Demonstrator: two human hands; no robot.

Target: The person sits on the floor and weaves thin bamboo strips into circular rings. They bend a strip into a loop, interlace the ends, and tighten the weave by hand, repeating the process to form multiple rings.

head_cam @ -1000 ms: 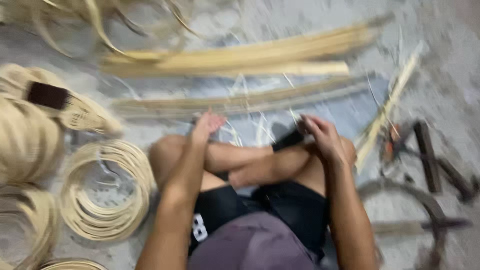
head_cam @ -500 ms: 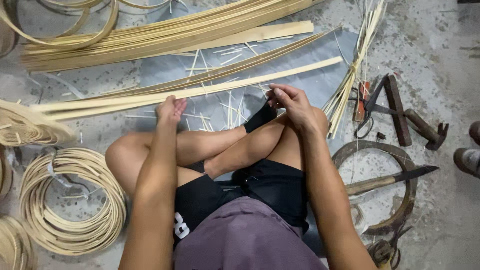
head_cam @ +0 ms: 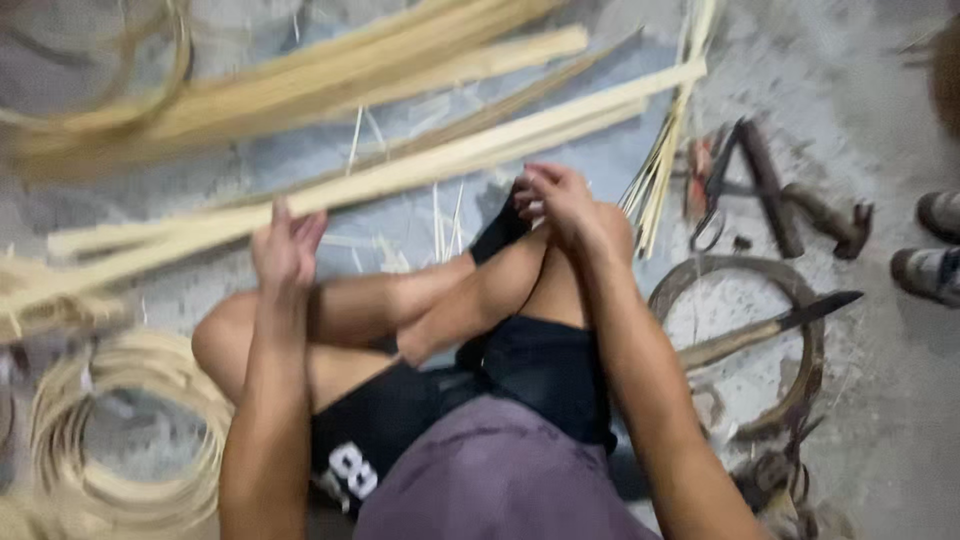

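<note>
While seated cross-legged on the floor, now raising a long pale bamboo strip [head_cam: 420, 170] nearer, left hand [head_cam: 285, 245] curled under it, right hand [head_cam: 565, 205] pinching it past the knees, beside coiled cane [head_cam: 120, 440] and a knife [head_cam: 770, 330].

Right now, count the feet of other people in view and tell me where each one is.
2. One foot is at the right edge, level with the tools; the other foot lies just below it, nearer the knife. More may be out of frame.
</note>
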